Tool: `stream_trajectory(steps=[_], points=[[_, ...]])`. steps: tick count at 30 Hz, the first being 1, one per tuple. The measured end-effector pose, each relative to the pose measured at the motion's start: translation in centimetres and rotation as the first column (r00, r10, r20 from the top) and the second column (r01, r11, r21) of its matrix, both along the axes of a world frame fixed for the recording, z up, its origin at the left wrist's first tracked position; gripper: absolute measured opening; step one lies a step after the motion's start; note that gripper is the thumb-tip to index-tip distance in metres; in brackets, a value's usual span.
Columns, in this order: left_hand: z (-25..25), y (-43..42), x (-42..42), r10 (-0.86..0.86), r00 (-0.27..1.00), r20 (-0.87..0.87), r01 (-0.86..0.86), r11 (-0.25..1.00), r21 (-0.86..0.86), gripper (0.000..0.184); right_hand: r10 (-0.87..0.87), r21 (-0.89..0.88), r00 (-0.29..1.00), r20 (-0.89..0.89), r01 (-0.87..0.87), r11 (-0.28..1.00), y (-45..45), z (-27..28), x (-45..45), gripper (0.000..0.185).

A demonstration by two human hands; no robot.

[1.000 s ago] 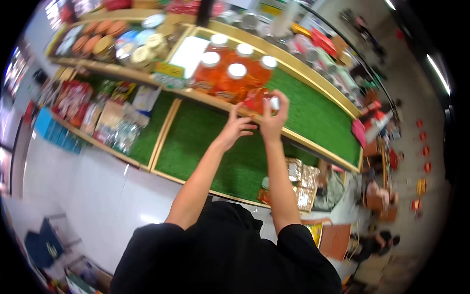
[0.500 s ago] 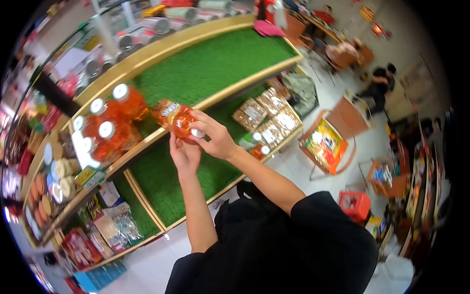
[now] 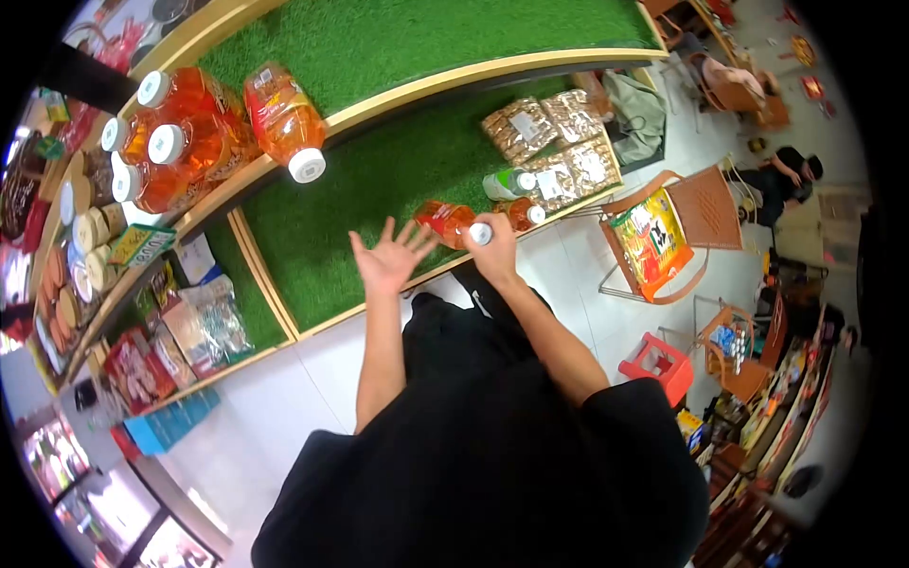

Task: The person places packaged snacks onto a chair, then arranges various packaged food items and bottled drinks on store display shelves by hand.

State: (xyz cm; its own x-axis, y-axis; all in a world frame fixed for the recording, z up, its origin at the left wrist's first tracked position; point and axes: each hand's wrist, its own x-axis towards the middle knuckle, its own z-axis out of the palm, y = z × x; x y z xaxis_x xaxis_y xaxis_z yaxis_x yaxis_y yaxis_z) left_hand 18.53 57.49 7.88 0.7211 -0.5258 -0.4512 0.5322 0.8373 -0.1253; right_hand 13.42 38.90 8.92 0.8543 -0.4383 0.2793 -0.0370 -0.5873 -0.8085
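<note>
My right hand (image 3: 494,248) is closed around the white cap end of a small bottle of orange-red drink (image 3: 443,221) at the front of the lower green shelf. Just left of it, my left hand (image 3: 386,263) is held palm up with fingers spread, holding nothing. Beside the held bottle stand another orange drink bottle (image 3: 516,213) and a green-labelled bottle with a green cap (image 3: 507,184). On the upper shelf, a large orange drink bottle (image 3: 282,114) stands by the wooden edge, near several more large bottles (image 3: 204,142).
Clear packs of brown food (image 3: 521,130) and a grey-green cloth (image 3: 632,114) occupy the lower shelf's right end. A wooden divider (image 3: 260,275) separates bagged goods (image 3: 208,322) at left. A brown chair (image 3: 701,213) and a red stool (image 3: 658,367) stand on the right.
The small bottle, held in both hands near the upper shelf's edge before, is now down at the lower shelf in my right hand alone. My left hand has let go and spread open.
</note>
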Motion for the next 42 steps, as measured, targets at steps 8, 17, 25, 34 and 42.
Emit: stream_trajectory(steps=[8, 17, 25, 34, 42], points=[[-8.4, -6.3, -2.9, -0.434, 0.862, -0.262, 0.485, 0.557, 0.674, 0.048, 0.252, 0.084, 0.928, -0.274, -0.238, 0.968, -0.6, -2.9, 1.9, 0.018], [-11.7, -12.2, -3.0, -0.525, 0.803, -0.281, 0.564, 0.519, 0.642, 0.043, 0.432, 0.08, 0.82, -0.376, -0.435, 0.897, -6.4, -4.7, 2.2, 0.019], [-10.8, -17.5, -3.3, -0.491, 0.783, -0.383, 0.59, 0.388, 0.708, 0.04, 0.507, -0.042, 0.744, -0.435, -0.58, 0.814, -11.5, -5.0, 3.0, 0.021], [-11.3, -13.4, -6.7, -0.669, 0.731, -0.137, 0.439, 0.306, 0.845, 0.043, 0.398, -0.229, 0.806, -0.439, -0.528, 0.817, -9.6, -6.0, 0.8, 0.016], [-14.0, 1.9, -20.2, -0.268, 0.951, -0.156, 0.28, 0.529, 0.801, 0.046, 0.249, -0.328, 0.939, -0.236, -0.318, 0.89, -6.9, -4.7, -2.1, 0.031]])
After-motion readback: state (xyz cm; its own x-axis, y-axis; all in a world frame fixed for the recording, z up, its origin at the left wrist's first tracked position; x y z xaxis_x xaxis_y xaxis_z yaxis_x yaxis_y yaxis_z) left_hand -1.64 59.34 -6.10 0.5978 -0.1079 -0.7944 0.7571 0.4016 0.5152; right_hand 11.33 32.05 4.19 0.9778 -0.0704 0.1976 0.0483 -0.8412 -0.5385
